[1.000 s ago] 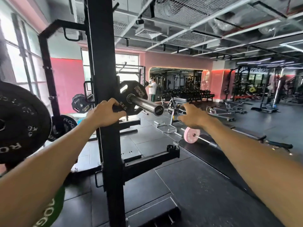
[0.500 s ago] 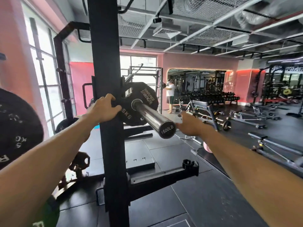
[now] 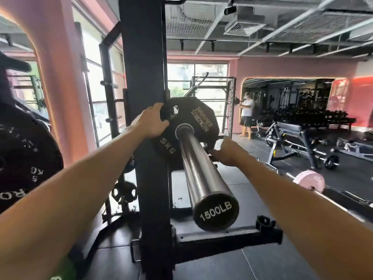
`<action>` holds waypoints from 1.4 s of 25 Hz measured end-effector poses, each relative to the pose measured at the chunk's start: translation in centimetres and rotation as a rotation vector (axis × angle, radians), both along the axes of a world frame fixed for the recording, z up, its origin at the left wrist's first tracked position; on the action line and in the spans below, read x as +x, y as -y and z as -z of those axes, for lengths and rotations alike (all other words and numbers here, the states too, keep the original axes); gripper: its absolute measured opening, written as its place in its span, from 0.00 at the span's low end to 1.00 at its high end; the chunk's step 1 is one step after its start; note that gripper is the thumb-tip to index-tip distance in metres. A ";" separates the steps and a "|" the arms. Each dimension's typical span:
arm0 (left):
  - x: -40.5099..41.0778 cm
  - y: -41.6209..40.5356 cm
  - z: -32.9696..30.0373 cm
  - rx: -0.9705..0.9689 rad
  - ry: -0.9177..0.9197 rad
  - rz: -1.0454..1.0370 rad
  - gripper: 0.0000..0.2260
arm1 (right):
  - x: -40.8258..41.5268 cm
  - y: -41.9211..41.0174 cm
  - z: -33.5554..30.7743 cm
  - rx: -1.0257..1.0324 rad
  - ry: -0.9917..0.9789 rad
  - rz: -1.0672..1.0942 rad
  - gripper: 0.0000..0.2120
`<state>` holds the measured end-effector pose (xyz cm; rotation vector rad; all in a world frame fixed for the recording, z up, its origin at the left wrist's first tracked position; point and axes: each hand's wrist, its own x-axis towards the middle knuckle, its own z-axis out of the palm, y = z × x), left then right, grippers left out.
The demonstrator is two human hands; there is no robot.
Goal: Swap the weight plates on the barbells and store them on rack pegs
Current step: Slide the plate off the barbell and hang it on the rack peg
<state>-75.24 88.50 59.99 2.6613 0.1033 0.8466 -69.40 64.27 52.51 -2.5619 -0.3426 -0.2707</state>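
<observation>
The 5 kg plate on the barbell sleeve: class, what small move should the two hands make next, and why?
Probably slide the 5 kg plate outward along the barbell sleeve. The left hand grips its upper left edge, the right hand holds its lower right edge, and the sleeve towards its end cap looks bare.

Gym: squat rack (image 3: 144, 77), barbell (image 3: 203, 178) w/ plates, benches (image 3: 290, 128), dumbbell racks (image 3: 314, 116).

The right hand (image 3: 228, 151) has its fingertips tucked behind the 5KG plate (image 3: 187, 126), so can't tell the grip. Big black plate (image 3: 26, 158) is cut off at the left edge, lettering only half readable.
</observation>
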 end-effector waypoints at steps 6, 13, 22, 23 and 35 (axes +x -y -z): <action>3.9 0.5 -0.5 0.046 0.061 -0.012 0.31 | 4.9 -2.7 0.2 0.138 -0.049 -0.009 0.42; 4.6 -1.1 0.8 0.088 0.058 -0.197 0.28 | 7.2 -3.5 0.0 0.368 0.019 0.019 0.32; 2.7 -1.5 4.2 -0.465 -0.077 -0.245 0.21 | 7.0 -3.4 -5.3 0.179 0.271 0.036 0.13; 2.4 -1.5 4.1 -0.430 -0.059 -0.257 0.19 | 6.6 -3.3 -5.3 0.174 0.276 0.066 0.12; -7.9 1.5 4.0 -0.273 0.083 -0.165 0.20 | -5.5 1.2 -4.7 0.120 0.292 0.097 0.04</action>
